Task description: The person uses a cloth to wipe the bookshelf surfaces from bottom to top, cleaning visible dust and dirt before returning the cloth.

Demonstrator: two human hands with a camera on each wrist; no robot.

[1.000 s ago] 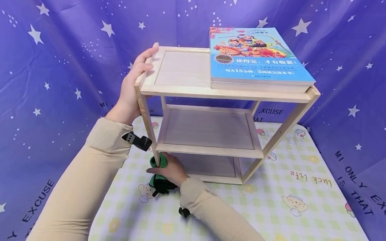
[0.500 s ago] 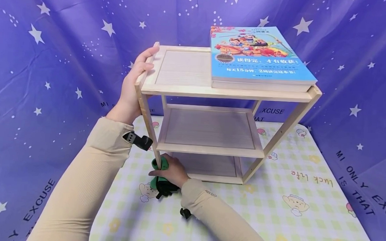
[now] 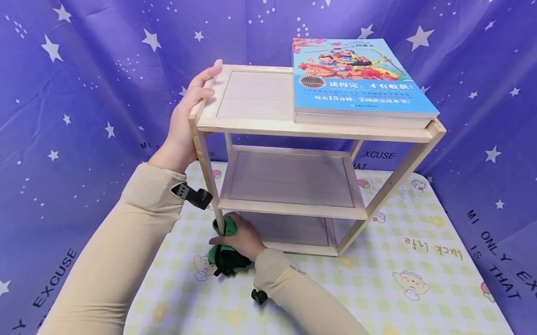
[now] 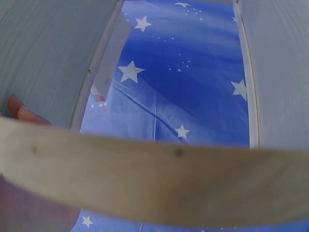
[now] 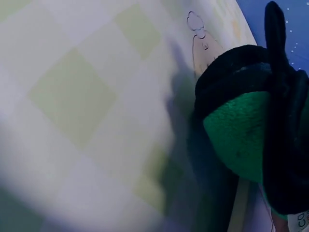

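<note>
Your L hand [image 3: 182,117] grips the rack [image 3: 256,96] at top L; R hand [image 3: 245,238] holds the blk/green plush [image 3: 230,259] at the front L leg [image 3: 205,169]. Only R wrist view shows plush's white tag [image 5: 300,222].

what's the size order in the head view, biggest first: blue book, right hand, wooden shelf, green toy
1. Wooden shelf
2. Blue book
Unranked: green toy and right hand look alike; hand partly covers toy.

Rack [image 3: 294,181]: bare wood, smooth, matt, fine grain. Book [image 3: 364,84]: paper, smooth cover, slight gloss. Plush item [image 5: 246,133]: fuzzy nap, matt cloth trim. Curtain [image 3: 95,77]: creased cloth, faint sheen. My sleeves [image 3: 121,235]: matt, finely ribbed cloth.
</note>
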